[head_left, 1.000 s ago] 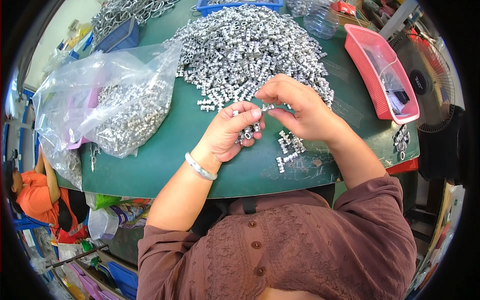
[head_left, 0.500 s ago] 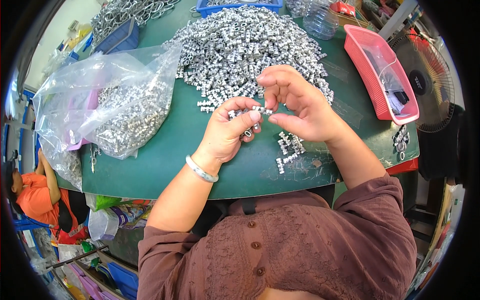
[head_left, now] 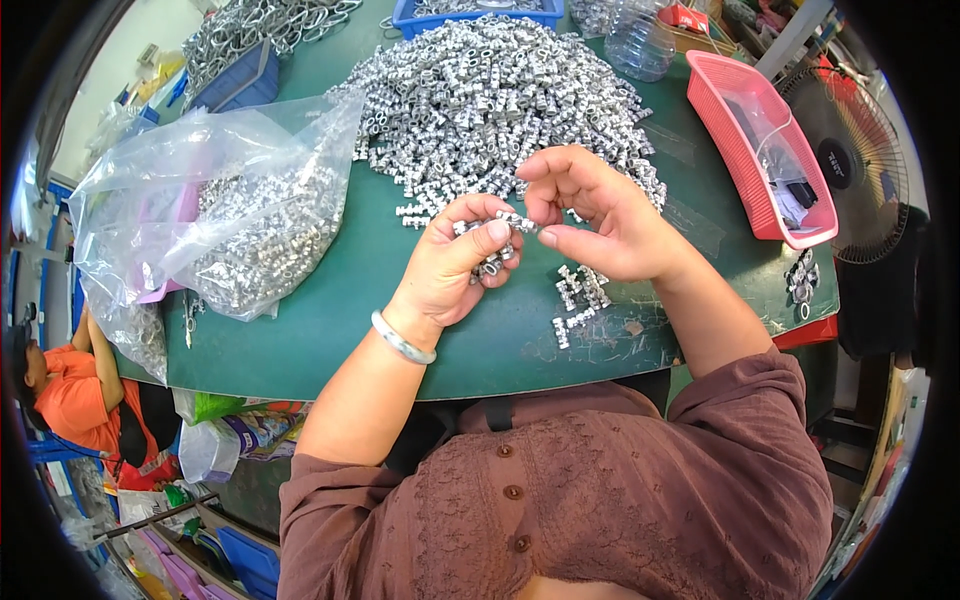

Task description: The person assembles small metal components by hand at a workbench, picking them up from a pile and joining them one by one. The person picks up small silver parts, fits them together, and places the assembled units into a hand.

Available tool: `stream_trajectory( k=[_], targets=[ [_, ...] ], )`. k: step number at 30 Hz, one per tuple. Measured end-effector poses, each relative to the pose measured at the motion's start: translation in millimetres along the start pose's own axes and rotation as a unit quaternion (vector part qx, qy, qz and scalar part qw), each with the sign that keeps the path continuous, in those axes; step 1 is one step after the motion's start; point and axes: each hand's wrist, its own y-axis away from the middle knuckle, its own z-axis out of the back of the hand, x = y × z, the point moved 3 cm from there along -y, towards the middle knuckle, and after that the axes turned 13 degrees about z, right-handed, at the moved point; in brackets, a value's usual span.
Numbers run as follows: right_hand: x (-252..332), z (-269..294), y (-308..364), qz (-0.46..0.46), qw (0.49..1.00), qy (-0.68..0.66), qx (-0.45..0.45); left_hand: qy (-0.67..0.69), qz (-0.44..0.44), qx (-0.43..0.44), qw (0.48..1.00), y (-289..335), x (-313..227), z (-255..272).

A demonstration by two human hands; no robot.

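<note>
Several small silver metal pieces (head_left: 490, 262) are bunched in my left hand (head_left: 455, 258), closed around them with the thumb on top. One of these ridged pieces (head_left: 515, 221) sticks out past the thumb toward my right hand (head_left: 610, 225). That hand hovers close by, its fingers curved and its thumb apart from them. Whether a right fingertip touches the piece's end is hard to see. Below the right hand, a small cluster of similar pieces (head_left: 582, 288) lies on the green table (head_left: 480, 350). A large heap of them (head_left: 500, 100) rises just beyond my hands.
At left stands a clear plastic bag (head_left: 270, 230) of small metal parts. A pink basket (head_left: 760, 150) sits at right, beside a black fan (head_left: 845, 165). Blue bins (head_left: 245, 80) and a clear plastic jug (head_left: 640, 48) are farther back. Another person (head_left: 85, 390) is at far left.
My right hand's fingers have dropped slightly and moved a little off the protruding piece. That piece now tilts more in my left hand, which stays in place.
</note>
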Motion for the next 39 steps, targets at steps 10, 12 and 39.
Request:
stream_trajectory(
  k=[10, 12, 39],
  targets=[
    [-0.3, -1.2, -2.5, -0.032, 0.998, -0.043, 0.016, 0.049, 0.032, 0.002, 0.998, 1.7, -2.8, 4.1],
    [-3.5, -0.6, -1.0, -0.043, 0.999, -0.002, 0.013, 0.043, 0.023, -0.018, 0.999, 2.8, -3.7, 2.9],
    [2.8, 40.1, 4.7, -0.051, 0.976, 0.199, 0.069, -0.873, 0.055, -0.368, 0.314, 80.1, -167.3, -12.7]
  ],
)
